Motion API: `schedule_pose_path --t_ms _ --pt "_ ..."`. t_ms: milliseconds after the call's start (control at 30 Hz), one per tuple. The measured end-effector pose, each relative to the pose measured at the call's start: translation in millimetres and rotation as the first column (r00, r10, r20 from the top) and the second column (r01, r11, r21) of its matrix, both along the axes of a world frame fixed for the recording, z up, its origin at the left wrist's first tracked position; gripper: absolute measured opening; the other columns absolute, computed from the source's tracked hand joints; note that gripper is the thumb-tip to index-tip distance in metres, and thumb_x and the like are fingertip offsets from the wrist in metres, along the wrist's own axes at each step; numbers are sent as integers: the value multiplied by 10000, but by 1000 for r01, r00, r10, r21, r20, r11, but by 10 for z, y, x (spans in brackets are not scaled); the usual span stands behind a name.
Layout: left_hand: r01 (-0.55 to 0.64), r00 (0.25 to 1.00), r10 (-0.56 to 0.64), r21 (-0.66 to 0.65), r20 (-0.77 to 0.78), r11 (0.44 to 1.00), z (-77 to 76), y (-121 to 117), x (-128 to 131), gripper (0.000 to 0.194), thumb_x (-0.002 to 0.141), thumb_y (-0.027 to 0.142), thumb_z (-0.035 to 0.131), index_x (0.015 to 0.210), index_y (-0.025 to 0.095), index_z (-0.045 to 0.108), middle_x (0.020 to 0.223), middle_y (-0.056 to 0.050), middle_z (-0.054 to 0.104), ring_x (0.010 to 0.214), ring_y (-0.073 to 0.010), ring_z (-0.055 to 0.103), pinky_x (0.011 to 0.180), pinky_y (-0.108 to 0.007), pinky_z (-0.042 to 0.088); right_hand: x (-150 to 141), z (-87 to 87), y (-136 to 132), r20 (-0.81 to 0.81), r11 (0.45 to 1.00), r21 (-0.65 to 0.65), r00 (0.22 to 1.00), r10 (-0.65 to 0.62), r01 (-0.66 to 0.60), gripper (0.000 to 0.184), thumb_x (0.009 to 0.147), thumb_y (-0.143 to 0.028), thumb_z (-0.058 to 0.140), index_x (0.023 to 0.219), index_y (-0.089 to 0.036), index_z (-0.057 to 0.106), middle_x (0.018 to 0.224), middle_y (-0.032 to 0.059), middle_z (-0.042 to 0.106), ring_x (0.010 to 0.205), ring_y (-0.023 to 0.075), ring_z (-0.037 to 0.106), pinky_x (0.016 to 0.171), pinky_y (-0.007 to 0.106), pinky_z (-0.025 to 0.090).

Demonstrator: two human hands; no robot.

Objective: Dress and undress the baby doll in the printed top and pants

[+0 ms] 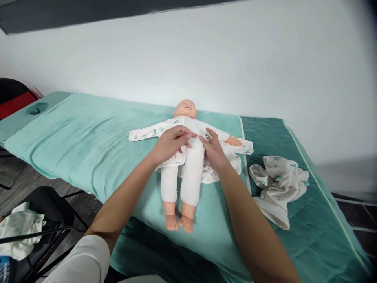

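Note:
A baby doll point(193, 173) lies on its back with its head toward the wall, its body and legs covered in white fabric and its feet bare. A white printed baby shirt point(147, 133) covers its arm on the left. The shirt's other half spreads beneath the doll on the right, the doll's bare hand lying over that sleeve point(247, 146). My left hand point(172, 143) is over the chest, fingers loosely bent and apart, beside the shirt's front panel. At the doll's right-hand side is my right hand point(214, 151), thumb and forefinger apart; its other fingers are partly hidden.
A crumpled printed baby garment point(281, 184) lies on the dark green cover point(318, 220) at the right. A light green sheet point(73, 133) covers the bed. At lower left, a black chair point(54, 204) bears a patterned cloth point(22, 232). The white wall point(235, 59) stands behind.

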State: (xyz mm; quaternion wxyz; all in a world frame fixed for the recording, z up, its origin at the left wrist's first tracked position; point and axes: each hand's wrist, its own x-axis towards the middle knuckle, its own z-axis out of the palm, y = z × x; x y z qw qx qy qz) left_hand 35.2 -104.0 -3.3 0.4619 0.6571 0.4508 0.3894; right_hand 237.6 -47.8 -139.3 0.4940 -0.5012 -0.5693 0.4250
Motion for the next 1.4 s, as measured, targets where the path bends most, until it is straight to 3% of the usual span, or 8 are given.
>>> schedule_pose_path --t_ms 133,300,600,767,900,1000,1233,1400 --pt "-236 933 313 356 -176 904 -368 -13 -64 204 1019 285 477 1104 245 658 1315 -52 726 1238 -193 662 1053 -367 547 2 -5 8 -68 998 -58 997 -22 18 846 853 -721 617 1562 -371 319 1406 87 535 1264 224 588 1060 455 548" --pt "-31 884 264 515 -386 857 -619 112 -70 348 1026 312 504 1341 210 607 1598 -100 523 1545 -223 411 1319 -440 284 -25 -4 -4 -19 1000 -20 1000 -19 19 844 849 -750 598 1556 -363 348 1439 86 513 1324 236 544 1108 470 521" --pt "66 833 153 369 -532 927 -179 736 277 407 1030 318 480 1390 172 601 1457 -115 647 1384 -262 570 1192 -402 414 -64 127 -116 -74 993 -102 996 55 -62 900 867 -694 605 1576 -263 256 1552 142 421 1462 266 438 1232 491 404" --pt "304 663 80 366 -744 880 -50 806 856 384 997 242 536 1367 182 616 1406 -124 664 1330 -306 578 1179 -466 389 -55 212 -139 -5 989 21 989 149 -149 816 876 -619 607 1547 -235 347 1574 134 441 1487 284 414 1286 494 312" --pt "535 435 -61 203 -899 820 -118 900 1311 460 917 117 576 1373 166 597 1360 -149 661 1286 -317 597 1090 -447 452 -32 315 -191 35 976 25 976 216 -217 601 888 -567 561 1389 -236 584 1436 101 610 1442 312 476 1282 491 311" --pt "599 302 -130 82 -944 797 -142 988 1500 476 873 58 566 1328 183 625 1315 -151 676 1220 -320 644 1010 -437 496 -7 340 -212 74 976 58 976 204 -209 533 893 -541 554 1329 -244 632 1419 83 625 1446 312 471 1288 475 304" --pt "457 370 -235 -45 -899 889 -68 1193 1520 601 636 -37 737 1178 223 714 1070 -125 762 1114 -370 708 978 -458 504 73 242 -198 104 968 58 966 238 -245 626 927 -637 575 1372 -200 528 1318 109 646 1253 287 590 1166 492 460" --pt "520 335 -110 86 -936 850 -139 1336 1289 518 770 53 656 1266 200 646 1185 -159 728 1149 -360 687 957 -457 514 325 306 -237 72 936 -2 933 352 -353 577 905 -593 652 1371 -258 595 1404 67 643 1274 269 622 1129 462 503"
